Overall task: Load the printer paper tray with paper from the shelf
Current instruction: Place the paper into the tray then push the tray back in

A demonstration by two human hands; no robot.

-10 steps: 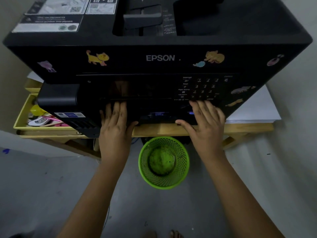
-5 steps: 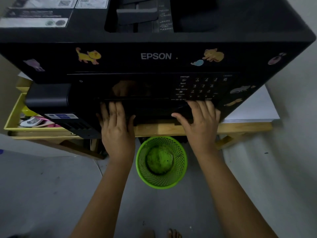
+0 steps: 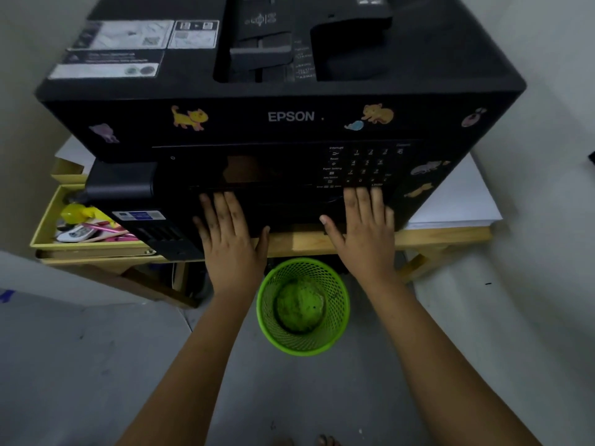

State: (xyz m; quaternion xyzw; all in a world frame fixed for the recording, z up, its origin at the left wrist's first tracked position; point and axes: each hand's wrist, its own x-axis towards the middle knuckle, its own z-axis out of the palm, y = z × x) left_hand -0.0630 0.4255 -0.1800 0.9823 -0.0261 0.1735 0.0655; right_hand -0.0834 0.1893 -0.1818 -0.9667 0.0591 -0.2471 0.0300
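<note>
A large black Epson printer (image 3: 289,117) with animal stickers stands on a wooden table (image 3: 444,235). My left hand (image 3: 230,239) lies flat with straight fingers against the lower front of the printer, left of centre. My right hand (image 3: 363,233) presses the same front face just below the keypad (image 3: 367,165), fingers straight, thumb spread. The paper tray itself is hidden behind my hands in the dark front. A stack of white paper (image 3: 457,201) lies on the table to the right of the printer.
A green mesh waste bin (image 3: 302,307) stands on the grey floor between my forearms, under the table edge. A yellow tray (image 3: 48,220) with pens and small items sits at the left. Walls close in on both sides.
Both hands stay flat on the printer's front. The blue glow seen between them a second ago is gone. The view has tilted, showing more of the printer's top.
</note>
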